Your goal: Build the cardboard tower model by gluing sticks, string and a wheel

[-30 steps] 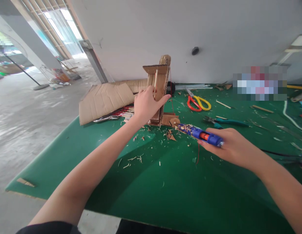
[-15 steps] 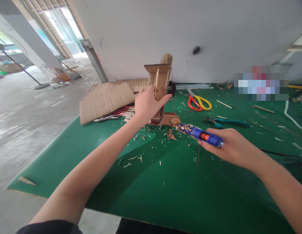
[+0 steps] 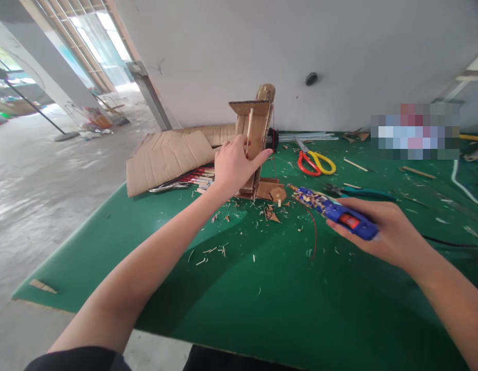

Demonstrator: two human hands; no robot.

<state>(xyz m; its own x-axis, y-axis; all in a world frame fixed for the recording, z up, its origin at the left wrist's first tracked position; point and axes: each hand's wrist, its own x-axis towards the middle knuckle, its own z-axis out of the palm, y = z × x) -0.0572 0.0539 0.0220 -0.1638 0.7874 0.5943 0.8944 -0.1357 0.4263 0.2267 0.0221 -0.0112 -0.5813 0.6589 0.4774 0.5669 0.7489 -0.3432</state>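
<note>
My left hand grips an upright cardboard structure that stands on the green table. A thin wooden stick runs up inside the structure, under its flat top flap. In my right hand is a blue glue gun with crusted bits on its front and an orange-red window on its side. Its nozzle points left, a little apart from a small round cardboard disc with a short peg, low beside the structure. Red string lies on the table below the glue gun.
Red-and-yellow-handled scissors and teal-handled pliers lie at the right. Cardboard sheets cover a bundle of sticks at the left. Scraps and shavings litter the green table. A grey wall rises behind.
My right hand has drawn the glue gun to the right, away from the disc, uncovering its peg and more red string. My left hand stays on the structure.
</note>
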